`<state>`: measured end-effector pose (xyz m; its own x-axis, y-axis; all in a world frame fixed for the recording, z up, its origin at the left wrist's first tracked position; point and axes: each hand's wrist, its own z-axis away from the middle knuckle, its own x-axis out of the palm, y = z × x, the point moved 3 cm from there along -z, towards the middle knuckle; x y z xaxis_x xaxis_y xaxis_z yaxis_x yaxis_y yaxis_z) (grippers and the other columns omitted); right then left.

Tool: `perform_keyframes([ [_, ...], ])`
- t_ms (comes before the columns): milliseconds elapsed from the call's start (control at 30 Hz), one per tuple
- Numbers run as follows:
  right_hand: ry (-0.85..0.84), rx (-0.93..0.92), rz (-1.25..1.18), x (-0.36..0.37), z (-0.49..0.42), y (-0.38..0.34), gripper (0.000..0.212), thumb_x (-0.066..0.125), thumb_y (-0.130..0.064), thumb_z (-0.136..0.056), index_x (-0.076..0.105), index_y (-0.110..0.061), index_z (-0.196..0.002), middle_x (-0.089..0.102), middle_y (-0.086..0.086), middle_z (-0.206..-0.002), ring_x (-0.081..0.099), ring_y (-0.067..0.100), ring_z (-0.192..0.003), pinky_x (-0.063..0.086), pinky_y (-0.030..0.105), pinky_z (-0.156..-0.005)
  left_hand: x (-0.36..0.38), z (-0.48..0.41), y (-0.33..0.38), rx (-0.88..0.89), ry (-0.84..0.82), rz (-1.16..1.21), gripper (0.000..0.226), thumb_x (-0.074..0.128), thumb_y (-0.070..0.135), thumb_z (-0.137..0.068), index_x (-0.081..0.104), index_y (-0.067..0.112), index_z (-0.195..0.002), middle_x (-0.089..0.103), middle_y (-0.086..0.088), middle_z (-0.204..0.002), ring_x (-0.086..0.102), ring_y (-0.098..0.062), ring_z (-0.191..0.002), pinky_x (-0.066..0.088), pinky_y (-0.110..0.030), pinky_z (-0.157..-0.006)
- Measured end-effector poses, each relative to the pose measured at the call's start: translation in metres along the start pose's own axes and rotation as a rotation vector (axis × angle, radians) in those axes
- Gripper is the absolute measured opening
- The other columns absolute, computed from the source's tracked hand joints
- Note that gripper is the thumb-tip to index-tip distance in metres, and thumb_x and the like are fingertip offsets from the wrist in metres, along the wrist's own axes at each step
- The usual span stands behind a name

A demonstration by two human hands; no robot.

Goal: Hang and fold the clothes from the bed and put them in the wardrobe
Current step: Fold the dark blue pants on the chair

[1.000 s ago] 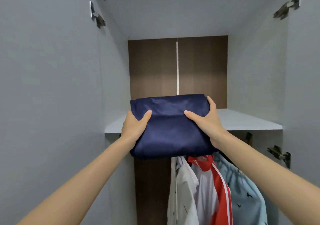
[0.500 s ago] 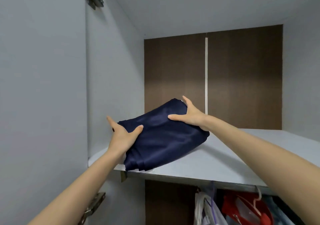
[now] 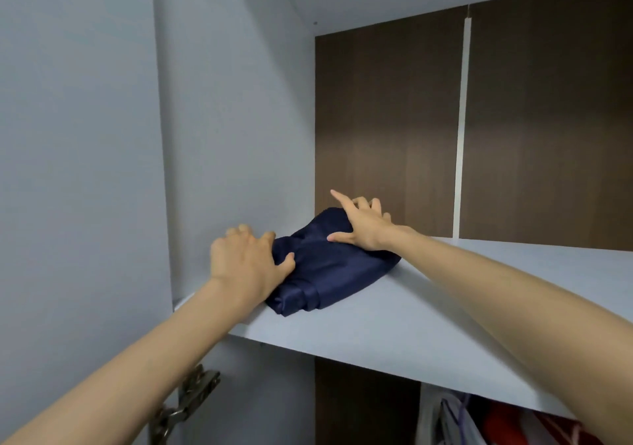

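You are looking up into a wardrobe, at a pale grey shelf [image 3: 428, 307] that runs from the near left to the far right. At the far left stands the open grey door [image 3: 75, 136], with a metal hinge [image 3: 186, 400] low down beside your left forearm. Next to it rises the grey side panel [image 3: 233, 119], which meets the left end of the shelf.

Your left hand [image 3: 246, 263] rests on the near left end of the folded navy garment [image 3: 329, 270]. Its fingers are bent over the left edge of the cloth and its thumb presses into the top, so the fabric bunches between them. The garment lies flat on the shelf, close to the side panel and short of the back wall, with its folded layers facing the near edge.

Your right hand [image 3: 363, 227] lies on the far right part of the garment, palm down. The thumb is stretched out along the cloth and the forefinger points out straight, apart from the other fingers, which bend lightly over the far edge.

Behind stands the dark brown back panel [image 3: 387, 119], divided by a thin white strip [image 3: 460, 129]. Under the shelf, at the lower right, a white garment [image 3: 442, 420] and a red garment [image 3: 507, 427] show side by side; how they hang is cut off from view.
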<state>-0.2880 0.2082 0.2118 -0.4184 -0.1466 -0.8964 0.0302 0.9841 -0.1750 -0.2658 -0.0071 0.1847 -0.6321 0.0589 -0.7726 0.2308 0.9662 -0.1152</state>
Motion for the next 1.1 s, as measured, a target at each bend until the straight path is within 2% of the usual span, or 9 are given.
perform_keyframes([
  [67, -0.01, -0.001, 0.095, -0.006, 0.015, -0.006, 0.083, 0.053, -0.057, -0.09, 0.0, -0.041, -0.152, 0.022, 0.007, -0.152, 0.018, 0.032, -0.134, 0.025, 0.05, -0.104, 0.001, 0.001, -0.004, 0.092, 0.026, -0.034, 0.053, 0.026, 0.063, -0.094, 0.046, 0.035, -0.134, 0.041, -0.005, -0.12, 0.042, -0.023, -0.112, 0.036, -0.03, -0.075],
  [133, -0.077, -0.001, 0.146, -0.012, 0.032, -0.015, 0.073, 0.044, -0.062, -0.092, 0.006, -0.042, -0.151, 0.018, 0.004, -0.155, 0.012, 0.033, -0.138, 0.023, 0.052, -0.105, 0.006, 0.003, -0.007, 0.248, -0.026, 0.037, 0.051, 0.022, 0.06, -0.097, 0.035, 0.043, -0.143, 0.03, -0.005, -0.134, 0.033, -0.023, -0.122, 0.034, -0.032, -0.095],
  [233, -0.201, 0.051, 0.139, -0.008, 0.061, -0.027, 0.068, 0.029, -0.068, -0.093, 0.006, -0.042, -0.151, 0.011, 0.006, -0.159, 0.004, 0.036, -0.143, 0.014, 0.052, -0.112, 0.018, 0.005, -0.015, 0.346, -0.342, 0.282, 0.051, 0.017, 0.06, -0.097, 0.013, 0.051, -0.147, 0.013, 0.0, -0.156, 0.016, -0.022, -0.142, 0.011, -0.042, -0.116],
  [400, -0.337, 0.154, 0.14, 0.02, 0.095, -0.035, 0.077, 0.013, -0.073, -0.09, -0.013, -0.034, -0.152, -0.013, 0.015, -0.16, -0.003, 0.042, -0.147, 0.002, 0.053, -0.118, 0.026, 0.006, -0.026, 0.429, -0.511, 0.418, 0.055, 0.02, 0.058, -0.097, 0.005, 0.048, -0.149, 0.009, 0.002, -0.161, 0.0, -0.02, -0.149, 0.0, -0.043, -0.119],
  [533, -0.318, 0.199, 0.017, 0.026, 0.099, -0.031, 0.072, 0.021, -0.062, -0.097, -0.015, -0.032, -0.151, -0.03, 0.021, -0.153, 0.001, 0.051, -0.143, 0.004, 0.051, -0.119, 0.027, 0.001, -0.033, 0.486, -0.506, 0.472, 0.058, 0.027, 0.061, -0.092, 0.012, 0.051, -0.146, 0.014, 0.001, -0.161, 0.006, -0.019, -0.149, 0.011, -0.04, -0.12],
  [667, -0.33, 0.181, -0.074, 0.027, 0.084, -0.019, 0.064, 0.026, -0.05, -0.101, -0.009, -0.034, -0.152, -0.03, 0.015, -0.155, 0.002, 0.046, -0.145, 0.006, 0.048, -0.119, 0.034, 0.001, -0.029, 0.505, -0.428, 0.387, 0.052, 0.025, 0.06, -0.095, 0.01, 0.054, -0.145, 0.031, 0.008, -0.155, 0.01, -0.022, -0.148, 0.019, -0.039, -0.115],
  [833, -0.331, 0.078, -0.144, 0.031, 0.058, 0.001, 0.058, 0.027, -0.046, -0.102, -0.003, -0.042, -0.151, -0.025, 0.008, -0.158, 0.002, 0.032, -0.149, 0.009, 0.037, -0.12, 0.04, -0.001, -0.015, 0.413, -0.368, 0.278, 0.049, 0.02, 0.066, -0.094, 0.011, 0.061, -0.142, 0.036, -0.007, -0.152, 0.026, -0.032, -0.132, 0.02, -0.036, -0.105],
  [1000, -0.294, -0.033, -0.171, 0.04, 0.042, 0.015, 0.055, 0.027, -0.041, -0.104, 0.0, -0.041, -0.152, -0.018, 0.006, -0.16, 0.008, 0.022, -0.149, 0.019, 0.025, -0.113, 0.044, -0.003, -0.003, 0.359, -0.263, 0.194, 0.05, 0.015, 0.066, -0.094, 0.013, 0.058, -0.144, 0.045, -0.004, -0.144, 0.026, -0.024, -0.124, 0.01, -0.036, -0.093],
  [1100, -0.27, -0.047, -0.191, 0.042, 0.038, 0.019, 0.054, 0.029, -0.04, -0.104, 0.003, -0.041, -0.152, -0.02, 0.005, -0.16, 0.008, 0.021, -0.149, 0.018, 0.022, -0.11, 0.049, -0.003, 0.001, 0.318, -0.228, 0.259, 0.05, 0.019, 0.064, -0.096, 0.018, 0.055, -0.145, 0.043, -0.005, -0.146, 0.024, -0.022, -0.135, 0.003, -0.036, -0.102],
])
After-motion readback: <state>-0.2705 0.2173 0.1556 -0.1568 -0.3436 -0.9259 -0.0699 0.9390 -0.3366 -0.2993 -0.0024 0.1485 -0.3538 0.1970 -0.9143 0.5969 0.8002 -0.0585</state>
